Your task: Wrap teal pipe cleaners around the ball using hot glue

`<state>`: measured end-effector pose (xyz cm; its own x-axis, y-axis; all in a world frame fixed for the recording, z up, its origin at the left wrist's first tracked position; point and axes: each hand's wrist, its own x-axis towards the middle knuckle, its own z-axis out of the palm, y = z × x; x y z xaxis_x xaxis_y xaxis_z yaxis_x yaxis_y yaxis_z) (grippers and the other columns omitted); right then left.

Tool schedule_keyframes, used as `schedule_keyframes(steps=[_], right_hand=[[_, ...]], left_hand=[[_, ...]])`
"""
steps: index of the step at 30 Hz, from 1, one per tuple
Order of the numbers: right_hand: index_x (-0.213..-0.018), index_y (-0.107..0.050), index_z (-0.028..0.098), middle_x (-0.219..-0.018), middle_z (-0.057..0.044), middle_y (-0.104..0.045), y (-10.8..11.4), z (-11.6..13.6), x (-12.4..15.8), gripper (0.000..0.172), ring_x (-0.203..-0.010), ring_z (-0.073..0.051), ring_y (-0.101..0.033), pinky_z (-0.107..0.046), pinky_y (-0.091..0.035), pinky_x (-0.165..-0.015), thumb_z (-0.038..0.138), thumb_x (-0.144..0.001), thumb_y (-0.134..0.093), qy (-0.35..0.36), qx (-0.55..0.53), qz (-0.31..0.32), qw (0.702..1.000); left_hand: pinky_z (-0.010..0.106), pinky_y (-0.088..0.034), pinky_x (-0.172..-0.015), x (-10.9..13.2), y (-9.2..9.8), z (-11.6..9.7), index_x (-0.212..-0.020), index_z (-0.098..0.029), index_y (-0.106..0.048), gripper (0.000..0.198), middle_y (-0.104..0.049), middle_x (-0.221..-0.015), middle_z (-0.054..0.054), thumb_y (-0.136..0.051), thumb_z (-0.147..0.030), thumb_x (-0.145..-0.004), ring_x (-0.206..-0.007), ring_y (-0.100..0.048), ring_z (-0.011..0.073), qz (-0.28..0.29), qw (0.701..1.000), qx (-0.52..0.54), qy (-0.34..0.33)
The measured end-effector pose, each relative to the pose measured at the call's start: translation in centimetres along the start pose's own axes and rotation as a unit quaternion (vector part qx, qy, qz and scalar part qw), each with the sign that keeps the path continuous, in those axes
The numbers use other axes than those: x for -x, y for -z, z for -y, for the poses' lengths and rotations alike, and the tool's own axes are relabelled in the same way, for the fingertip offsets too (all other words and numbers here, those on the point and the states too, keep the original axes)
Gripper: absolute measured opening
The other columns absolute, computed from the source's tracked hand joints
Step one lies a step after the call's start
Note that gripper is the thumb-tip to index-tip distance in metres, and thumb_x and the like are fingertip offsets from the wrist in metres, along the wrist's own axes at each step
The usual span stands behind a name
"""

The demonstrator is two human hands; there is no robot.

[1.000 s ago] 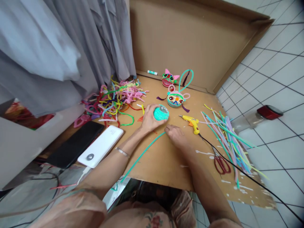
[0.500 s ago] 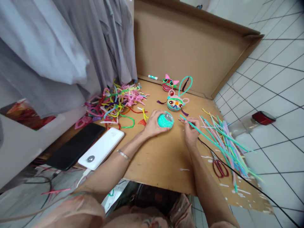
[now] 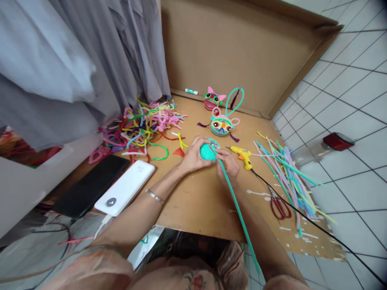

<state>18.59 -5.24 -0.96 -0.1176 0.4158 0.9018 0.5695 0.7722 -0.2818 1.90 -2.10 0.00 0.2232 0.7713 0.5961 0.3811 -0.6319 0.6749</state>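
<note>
My left hand (image 3: 195, 155) is wrapped round a turquoise ball (image 3: 207, 152), coiled with fuzzy stems and showing a greyish clear patch on top. In my right hand (image 3: 229, 164) a turquoise pipe cleaner (image 3: 238, 205) is pinched near one end. That end lies against the top right of the ball, and the long rest trails down across my right forearm. A yellow hot glue gun (image 3: 244, 156) rests on the table just right of my right hand, nozzle pointing left. Behind the ball stands a decorated pipe-cleaner animal head (image 3: 221, 125) with a loop and tassels.
A second animal head (image 3: 211, 100) and a glue stick (image 3: 191, 92) are at the cardboard wall (image 3: 223, 52). Tangled pipe cleaners (image 3: 151, 125) lie left, straight ones (image 3: 294, 181) right, beside red-handled scissors (image 3: 279, 207). A white power bank (image 3: 125, 189) and black phone (image 3: 92, 185) lie front left.
My right hand has moved left from the glue gun to the ball, bringing the pipe cleaner's end against it. The pipe cleaner's tail now hangs toward me. My left hand still holds the ball.
</note>
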Motion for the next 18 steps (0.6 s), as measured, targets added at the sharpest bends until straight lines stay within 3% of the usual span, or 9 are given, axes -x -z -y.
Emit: schedule_keyframes(steps=[13,18], right_hand=[[-0.087,-0.064,0.023,-0.097,-0.009,-0.078,-0.23,0.50,-0.29,0.016,-0.092,-0.019,-0.075,-0.036,-0.063,-0.080,0.017,-0.093,-0.051,0.041,0.050,-0.008,0.998],[-0.086,-0.064,0.022,-0.099,-0.010,-0.078,-0.08,0.57,0.13,0.021,-0.096,-0.018,-0.074,-0.035,-0.062,-0.081,0.016,-0.095,-0.046,0.044,0.099,0.032,0.994]], left_hand=[[0.043,-0.048,-0.105,0.10,-0.14,-0.02,-0.112,-0.022,-0.053,0.057,-0.057,-0.126,0.010,-0.078,-0.028,-0.061,-0.122,-0.056,0.0273,0.001,1.000,0.001,-0.023],[0.045,-0.047,-0.106,0.04,-0.16,0.16,-0.112,-0.023,-0.053,0.058,-0.057,-0.126,0.010,-0.079,-0.030,-0.061,-0.123,-0.055,0.0282,0.004,1.000,-0.002,-0.018]])
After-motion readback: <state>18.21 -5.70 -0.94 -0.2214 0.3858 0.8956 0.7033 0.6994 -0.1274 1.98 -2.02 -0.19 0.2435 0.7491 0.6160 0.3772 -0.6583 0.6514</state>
